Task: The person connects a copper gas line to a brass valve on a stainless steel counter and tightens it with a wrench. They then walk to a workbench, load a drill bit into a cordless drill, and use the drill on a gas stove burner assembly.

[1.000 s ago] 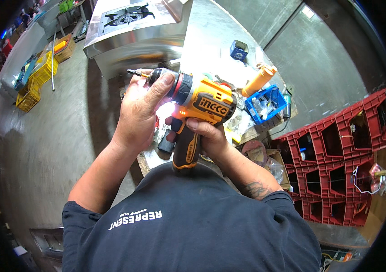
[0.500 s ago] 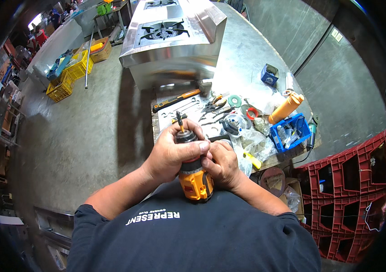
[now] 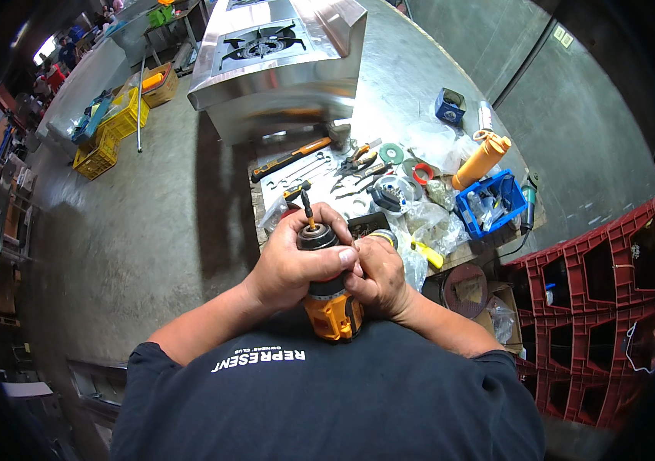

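Note:
A yellow and black cordless drill (image 3: 333,313) stands nearly upright against my chest, its chuck and driver bit (image 3: 307,206) pointing up and away from me. My left hand (image 3: 287,257) is wrapped round it just below the chuck. My right hand (image 3: 381,275) is closed beside the drill, its thumb and fingertips meeting my left thumb. Whatever it pinches there is too small or hidden to name. Beyond my hands, spanners (image 3: 300,175), pliers (image 3: 358,161) and a long orange and black tool (image 3: 289,160) lie on the worktable.
A steel gas stove (image 3: 274,84) stands at the table's far left. Plastic bags (image 3: 423,223), a blue bin (image 3: 490,211), an orange bottle (image 3: 481,163) and a green tape roll (image 3: 391,154) crowd the right. Red crates (image 3: 573,292) stack at right; yellow crates (image 3: 97,154) sit on the floor.
The whole view has shifted slightly, with the stove and table a little further left. Both hands keep their places on and beside the drill, with only slight finger movement.

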`<state>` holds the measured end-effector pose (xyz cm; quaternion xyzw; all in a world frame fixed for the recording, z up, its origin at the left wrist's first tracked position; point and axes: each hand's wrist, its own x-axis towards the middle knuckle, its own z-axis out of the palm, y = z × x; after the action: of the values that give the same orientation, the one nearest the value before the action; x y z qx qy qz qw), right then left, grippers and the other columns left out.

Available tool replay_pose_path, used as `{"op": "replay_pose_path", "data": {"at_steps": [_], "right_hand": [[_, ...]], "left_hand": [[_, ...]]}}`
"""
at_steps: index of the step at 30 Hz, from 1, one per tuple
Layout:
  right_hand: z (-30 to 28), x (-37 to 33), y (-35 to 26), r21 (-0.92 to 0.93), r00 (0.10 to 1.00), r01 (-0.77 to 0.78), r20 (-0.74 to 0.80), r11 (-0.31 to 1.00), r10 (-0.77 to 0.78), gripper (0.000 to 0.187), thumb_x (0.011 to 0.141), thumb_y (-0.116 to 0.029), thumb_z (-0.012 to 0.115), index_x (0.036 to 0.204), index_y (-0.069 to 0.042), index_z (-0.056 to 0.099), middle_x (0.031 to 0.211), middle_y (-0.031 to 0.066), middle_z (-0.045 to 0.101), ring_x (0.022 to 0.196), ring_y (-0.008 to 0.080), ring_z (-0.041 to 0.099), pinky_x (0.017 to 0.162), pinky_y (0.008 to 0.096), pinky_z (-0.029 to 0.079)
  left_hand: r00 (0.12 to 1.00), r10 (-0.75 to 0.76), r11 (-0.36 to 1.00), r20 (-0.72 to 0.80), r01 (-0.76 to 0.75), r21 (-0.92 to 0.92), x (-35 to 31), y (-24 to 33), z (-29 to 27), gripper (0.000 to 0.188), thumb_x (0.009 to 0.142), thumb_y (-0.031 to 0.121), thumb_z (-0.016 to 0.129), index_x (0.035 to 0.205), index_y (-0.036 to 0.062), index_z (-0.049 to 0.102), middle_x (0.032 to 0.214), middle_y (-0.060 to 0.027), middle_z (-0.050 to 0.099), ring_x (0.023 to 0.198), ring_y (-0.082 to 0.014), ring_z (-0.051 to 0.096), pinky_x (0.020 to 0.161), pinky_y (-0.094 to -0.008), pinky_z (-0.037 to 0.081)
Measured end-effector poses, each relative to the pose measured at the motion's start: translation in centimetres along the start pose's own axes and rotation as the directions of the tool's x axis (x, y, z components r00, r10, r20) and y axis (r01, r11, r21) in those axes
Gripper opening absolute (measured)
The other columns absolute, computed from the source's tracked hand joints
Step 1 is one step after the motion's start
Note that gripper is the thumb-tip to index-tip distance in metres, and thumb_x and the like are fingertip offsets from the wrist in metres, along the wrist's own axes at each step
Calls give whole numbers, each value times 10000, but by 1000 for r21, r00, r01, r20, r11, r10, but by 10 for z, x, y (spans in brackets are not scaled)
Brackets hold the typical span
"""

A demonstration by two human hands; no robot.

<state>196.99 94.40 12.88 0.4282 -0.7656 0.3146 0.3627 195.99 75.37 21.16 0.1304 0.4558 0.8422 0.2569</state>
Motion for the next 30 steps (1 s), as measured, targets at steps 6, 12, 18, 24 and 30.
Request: {"op": "replay_pose_path", "data": {"at_steps": [6, 12, 18, 24, 30], "right_hand": [[-4, 0, -7, -25, 998, -40, 45, 999, 41, 511, 860, -182, 706, 1313, -325, 517, 986, 81, 632, 844, 274, 671, 697, 403, 549], [-6, 0, -12, -31, 995, -88, 50, 996, 89, 479, 871, -159, 694, 1302, -306, 545, 944, 63, 624, 802, 261, 653, 658, 395, 530], [-6, -5, -14, -37, 997, -79, 21, 996, 80, 512, 873, -135, 703, 1322, -315, 536, 927, 61, 623, 788, 254, 653, 654, 388, 528], [-9, -3, -17, -61, 998, -64, 23, 996, 66, 548, 863, -130, 710, 1339, -320, 516, 934, 67, 622, 790, 260, 653, 659, 390, 530], [-9, -12, -16, -75, 996, -91, 6, 993, 92, 556, 859, -117, 704, 1346, -298, 508, 1058, 122, 663, 849, 277, 685, 689, 396, 544]], "left_hand": [[1000, -10, 1000, -23, 11, 11, -1, -1, 1, 236, 826, 95, 759, 953, 62, 562, 859, -90, 643, 818, -200, 673, 839, -362, 543], [998, -41, 999, -46, 41, 2, -1, -2, 2, 274, 814, 107, 760, 981, 55, 550, 849, -101, 657, 813, -195, 671, 864, -367, 542], [999, -35, 999, -13, 34, -40, -1, -3, 4, 279, 806, 108, 751, 989, 53, 547, 842, -107, 655, 820, -209, 668, 853, -371, 543], [1000, -24, 999, 12, 25, -46, -1, -6, 4, 279, 805, 94, 741, 1002, 53, 548, 841, -107, 652, 821, -213, 668, 834, -369, 541], [1000, 9, 988, 6, -8, -156, -1, -13, 0, 344, 853, 110, 771, 1101, 42, 544, 898, -92, 678, 855, -176, 698, 803, -318, 573]]}}
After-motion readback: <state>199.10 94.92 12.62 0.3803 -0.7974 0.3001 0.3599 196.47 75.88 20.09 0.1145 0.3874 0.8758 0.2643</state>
